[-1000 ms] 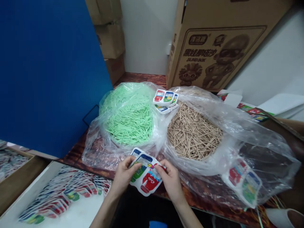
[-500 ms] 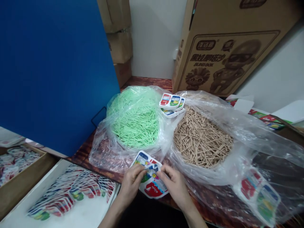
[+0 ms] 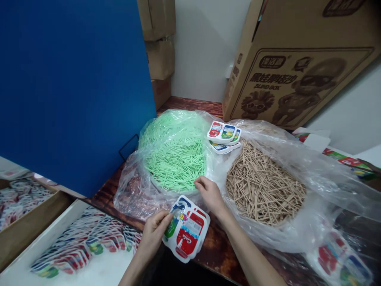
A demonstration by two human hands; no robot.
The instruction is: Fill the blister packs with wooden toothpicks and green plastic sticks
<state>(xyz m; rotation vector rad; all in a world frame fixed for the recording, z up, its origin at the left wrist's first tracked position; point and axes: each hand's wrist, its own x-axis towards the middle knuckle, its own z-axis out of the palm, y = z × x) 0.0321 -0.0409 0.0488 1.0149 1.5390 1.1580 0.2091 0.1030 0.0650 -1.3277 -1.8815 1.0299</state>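
Observation:
My left hand [image 3: 155,227] pinches the left edge of a cola-printed packet [image 3: 188,232], white-rimmed with red, blue and green drink pictures. The packet is tilted over the table's front edge, and a second layer shows behind it. My right hand [image 3: 209,194] is at the lower right edge of a pile of thin green sticks [image 3: 175,161] in a clear plastic bag. Its thumb and fingertips are pressed together; whether a stick is between them cannot be made out. To the right, brown sticks [image 3: 263,186] fill another clear bag.
Several similar packets [image 3: 222,133] lie stacked between the bags, another [image 3: 335,254] at lower right. A white box [image 3: 113,270] with rows of packets and a cardboard box [image 3: 29,234] stand at left. A blue panel [image 3: 74,87] and a large carton [image 3: 297,87] rise behind.
My right hand has let go of the packet and moved up to the green sticks. My left hand keeps the packet, which has turned and shows its cola side more fully. The view has shifted slightly.

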